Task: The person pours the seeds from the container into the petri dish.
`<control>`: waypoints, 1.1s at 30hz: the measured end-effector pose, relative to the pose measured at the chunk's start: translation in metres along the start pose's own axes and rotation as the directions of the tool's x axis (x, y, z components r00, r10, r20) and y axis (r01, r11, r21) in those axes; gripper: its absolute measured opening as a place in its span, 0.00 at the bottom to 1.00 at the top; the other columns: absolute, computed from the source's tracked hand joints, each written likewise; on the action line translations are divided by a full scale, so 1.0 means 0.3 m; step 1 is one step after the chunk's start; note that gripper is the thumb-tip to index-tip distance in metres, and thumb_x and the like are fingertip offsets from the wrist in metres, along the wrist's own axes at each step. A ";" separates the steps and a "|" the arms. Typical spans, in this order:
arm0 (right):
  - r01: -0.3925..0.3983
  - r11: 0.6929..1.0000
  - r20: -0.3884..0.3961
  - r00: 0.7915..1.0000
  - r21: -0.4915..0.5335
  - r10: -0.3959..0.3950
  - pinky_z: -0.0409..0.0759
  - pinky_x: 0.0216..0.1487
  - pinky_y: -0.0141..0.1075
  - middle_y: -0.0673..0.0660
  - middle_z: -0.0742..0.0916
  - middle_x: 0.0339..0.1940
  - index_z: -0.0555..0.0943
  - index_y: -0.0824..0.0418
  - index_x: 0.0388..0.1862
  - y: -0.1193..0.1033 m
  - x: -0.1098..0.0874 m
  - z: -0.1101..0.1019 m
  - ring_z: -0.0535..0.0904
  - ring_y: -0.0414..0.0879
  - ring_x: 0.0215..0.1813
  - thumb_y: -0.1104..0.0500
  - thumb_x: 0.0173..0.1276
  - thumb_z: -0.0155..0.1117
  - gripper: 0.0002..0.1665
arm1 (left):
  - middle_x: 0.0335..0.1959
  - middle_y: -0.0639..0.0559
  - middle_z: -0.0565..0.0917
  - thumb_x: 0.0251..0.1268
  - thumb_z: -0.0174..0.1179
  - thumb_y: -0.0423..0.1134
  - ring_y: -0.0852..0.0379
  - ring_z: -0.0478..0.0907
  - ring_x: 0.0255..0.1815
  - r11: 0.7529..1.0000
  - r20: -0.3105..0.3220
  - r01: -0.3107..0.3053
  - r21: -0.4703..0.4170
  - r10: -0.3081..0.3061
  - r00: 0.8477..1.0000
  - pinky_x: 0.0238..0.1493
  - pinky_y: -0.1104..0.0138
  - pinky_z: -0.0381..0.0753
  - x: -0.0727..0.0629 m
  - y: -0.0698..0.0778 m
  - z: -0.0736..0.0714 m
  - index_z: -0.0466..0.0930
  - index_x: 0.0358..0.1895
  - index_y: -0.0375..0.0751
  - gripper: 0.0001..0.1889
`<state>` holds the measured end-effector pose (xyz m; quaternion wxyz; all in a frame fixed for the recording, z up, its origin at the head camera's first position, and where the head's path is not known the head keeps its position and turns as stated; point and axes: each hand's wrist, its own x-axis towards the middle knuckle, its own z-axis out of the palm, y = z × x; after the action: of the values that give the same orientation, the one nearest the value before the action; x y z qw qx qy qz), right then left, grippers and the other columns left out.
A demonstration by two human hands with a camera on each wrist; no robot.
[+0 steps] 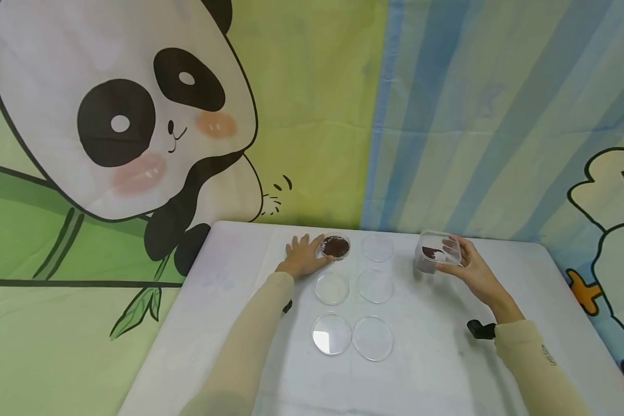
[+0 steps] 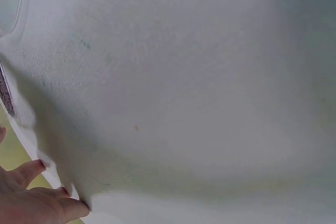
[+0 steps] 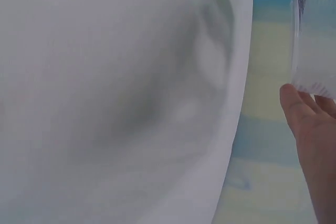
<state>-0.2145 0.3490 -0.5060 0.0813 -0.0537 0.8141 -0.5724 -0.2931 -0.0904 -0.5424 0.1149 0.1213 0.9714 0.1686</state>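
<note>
At the table's far side my left hand (image 1: pixel 303 258) spreads its fingers beside a round clear dish filled with dark brown grains (image 1: pixel 335 247). The thumb and forefinger lie along the dish's left edge; in the left wrist view, other fingertips (image 2: pixel 79 209) touch the white tabletop. My right hand (image 1: pixel 468 267) grips a clear square plastic tub (image 1: pixel 427 263) from its right side, held over the table. Some dark brown grains sit inside the tub. Only the tub's edge and side show in the right wrist view, above the hand (image 3: pixel 315 140).
Several clear round dishes stand in two columns: one back right (image 1: pixel 377 248), two in the middle row (image 1: pixel 331 288), two at the front (image 1: pixel 372 338). The white table (image 1: pixel 421 375) ends at a printed cloth backdrop (image 1: pixel 312 115) with a panda.
</note>
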 end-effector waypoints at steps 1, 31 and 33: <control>-0.010 1.000 0.003 1.000 0.002 0.010 0.68 0.67 0.45 0.59 0.56 0.81 0.40 0.49 0.83 0.005 -0.005 -0.013 0.49 0.60 0.80 0.52 0.68 0.71 0.59 | 0.78 0.35 0.53 0.66 0.50 0.72 0.25 0.41 0.76 1.000 -0.001 0.002 0.001 -0.002 1.000 0.70 0.33 0.44 -0.001 0.000 -0.002 0.52 0.81 0.60 0.44; -0.040 0.991 0.096 0.995 0.127 0.028 0.70 0.53 0.20 0.61 0.45 0.83 0.35 0.47 0.83 0.204 -0.113 -0.167 0.37 0.59 0.81 0.63 0.73 0.63 0.56 | 0.78 0.35 0.53 0.66 0.50 0.72 0.26 0.41 0.77 1.000 0.000 0.007 -0.011 -0.007 1.000 0.71 0.34 0.43 -0.005 0.001 -0.002 0.52 0.81 0.61 0.43; -0.041 0.990 0.098 0.995 0.136 0.027 0.71 0.53 0.21 0.61 0.45 0.83 0.36 0.46 0.83 0.208 -0.111 -0.170 0.37 0.59 0.81 0.64 0.74 0.63 0.56 | 0.78 0.35 0.53 0.66 0.50 0.73 0.26 0.40 0.77 1.000 -0.003 0.006 -0.007 -0.006 1.000 0.71 0.34 0.43 -0.002 -0.003 0.001 0.51 0.81 0.61 0.44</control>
<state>-0.1915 0.4232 -0.5456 0.1336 -0.0616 0.7687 -0.6225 -0.2928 -0.0912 -0.5428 0.1145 0.1176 0.9713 0.1720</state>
